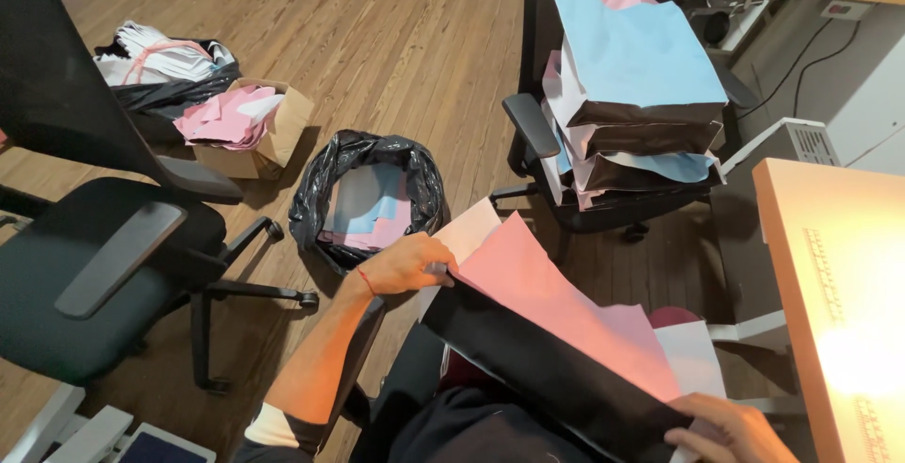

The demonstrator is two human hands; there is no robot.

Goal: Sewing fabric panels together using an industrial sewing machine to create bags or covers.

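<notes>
Left hand pinches the top corner of the pink-and-black sheet across the lap, right hand grips its lower end; keeping it taut would aid clean handling.

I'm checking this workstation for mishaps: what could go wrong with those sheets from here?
The left hand and right hand pinch only the far edges of the pink and black sheets, so loose layers might slide off the lap. The stack of sheets on the office chair leans past the seat edge and could topple onto the floor. The open black bag stands close by and could get knocked over.
</notes>
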